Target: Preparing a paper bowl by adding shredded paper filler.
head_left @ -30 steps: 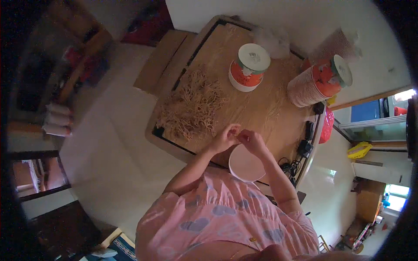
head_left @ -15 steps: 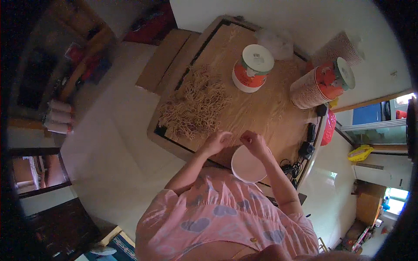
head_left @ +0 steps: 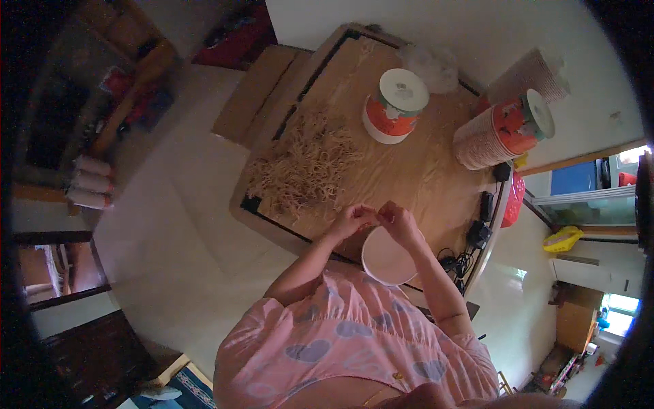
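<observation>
My left hand and my right hand meet at the table's near edge, fingertips pinched together. Whatever lies between the fingers is too small to make out. Just below my right hand an open white paper tub stands against my body; its inside looks plain and pale. To the left of my hands spreads a loose heap of tan, curly strands, partly tangled, reaching close to my left hand.
Further back stand red-and-white paper tubs, the top one upside down. Tall nested stacks of tubs lean at the right. A black adapter and cables lie along the right edge, near a red plastic basket. A clear plastic bag sits behind.
My left hand has moved right and slightly up, so its fingertips now meet those of my right hand. The tub and the heap of strands stay where they were.
</observation>
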The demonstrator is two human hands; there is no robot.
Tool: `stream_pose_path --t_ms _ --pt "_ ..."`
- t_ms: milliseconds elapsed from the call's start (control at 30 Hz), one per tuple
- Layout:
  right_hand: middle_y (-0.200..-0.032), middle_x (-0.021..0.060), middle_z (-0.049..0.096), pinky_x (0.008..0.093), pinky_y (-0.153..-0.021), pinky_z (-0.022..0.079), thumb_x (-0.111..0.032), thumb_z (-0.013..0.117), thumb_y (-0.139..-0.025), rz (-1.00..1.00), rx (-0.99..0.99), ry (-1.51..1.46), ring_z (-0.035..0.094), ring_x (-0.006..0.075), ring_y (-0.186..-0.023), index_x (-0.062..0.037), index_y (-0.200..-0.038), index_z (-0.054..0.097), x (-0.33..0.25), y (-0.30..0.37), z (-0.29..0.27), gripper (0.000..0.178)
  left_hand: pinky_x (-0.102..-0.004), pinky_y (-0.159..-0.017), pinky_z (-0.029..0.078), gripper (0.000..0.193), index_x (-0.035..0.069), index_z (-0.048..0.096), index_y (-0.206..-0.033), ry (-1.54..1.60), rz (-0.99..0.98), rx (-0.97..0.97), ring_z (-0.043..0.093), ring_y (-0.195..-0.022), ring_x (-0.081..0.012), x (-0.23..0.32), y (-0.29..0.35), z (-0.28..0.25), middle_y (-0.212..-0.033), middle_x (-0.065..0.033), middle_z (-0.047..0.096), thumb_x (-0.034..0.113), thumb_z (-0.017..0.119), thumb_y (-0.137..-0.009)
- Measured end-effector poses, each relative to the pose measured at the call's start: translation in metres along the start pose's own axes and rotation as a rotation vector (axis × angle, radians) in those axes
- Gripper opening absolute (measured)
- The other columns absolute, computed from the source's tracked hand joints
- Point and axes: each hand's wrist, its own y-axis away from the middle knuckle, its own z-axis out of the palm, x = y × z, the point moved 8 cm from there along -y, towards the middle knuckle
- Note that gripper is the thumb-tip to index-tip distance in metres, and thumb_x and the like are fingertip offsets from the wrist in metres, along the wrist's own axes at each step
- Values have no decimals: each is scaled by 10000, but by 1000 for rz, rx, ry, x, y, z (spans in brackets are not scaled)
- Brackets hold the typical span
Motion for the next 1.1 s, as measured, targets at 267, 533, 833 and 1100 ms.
stream_pose_path --t_ms 267,533,833,1100 --pt "-633 109 565 310 -545 448 -138 645 -726 83 -26 31 557 178 -584 -18 -809 539 -1 1 0 180 -184 -493 384 144 25 620 -850 -37 -112 88 494 -564 -53 -2 2 -9 -675 8 575 151 630 -783" --pt "-639 103 571 305 -533 445 -113 657 -699 15 2 11 555 177 -573 -10 -773 537 -6 1 0 174 -192 -441 362 80 48 583 -775 58 -88 67 470 -511 -50 3 -1 -6 -628 5 549 122 607 -791" --pt "-673 112 585 302 -563 465 -98 630 -710 -70 34 49 578 186 -600 -25 -759 586 5 -1 7 98 -197 -449 361 89 53 559 -791 70 -108 116 463 -515 -52 -2 -1 -7 -646 1 555 133 593 -809" --pt "-641 108 579 352 -603 441 -122 603 -701 -132 11 161 571 257 -612 -52 -738 589 -1 -2 8 81 -192 -464 355 122 59 566 -760 19 -97 88 464 -542 -41 2 3 -5 -644 15 545 167 590 -812"
